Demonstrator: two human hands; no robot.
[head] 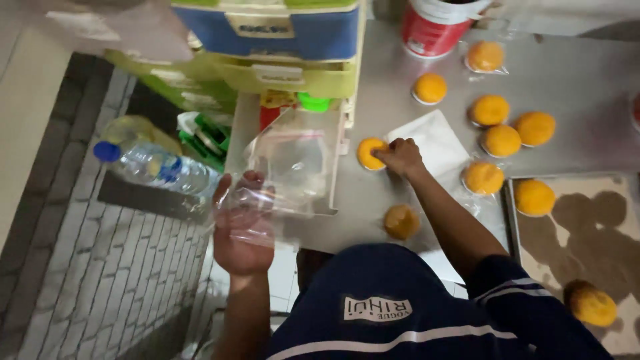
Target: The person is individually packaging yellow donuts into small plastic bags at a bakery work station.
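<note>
Steel table [580,87]: right hand [400,157] pinching orange bun [369,153], left hand [241,230] gripping clear bag [283,170].

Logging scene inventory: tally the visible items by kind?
Orange buns: 10, one under the right hand
Clear plastic bags: 1, in the left hand
Plastic water bottles: 1
Red-and-white tubs: 1
White paper sheets: 1
Baking trays: 1
Total: 15

Ten golden round buns [501,141] from twelve to four o'clock, one red tub [433,30] at twelve, one water bottle [157,167] at nine, one clear bag [287,167] at centre.
</note>
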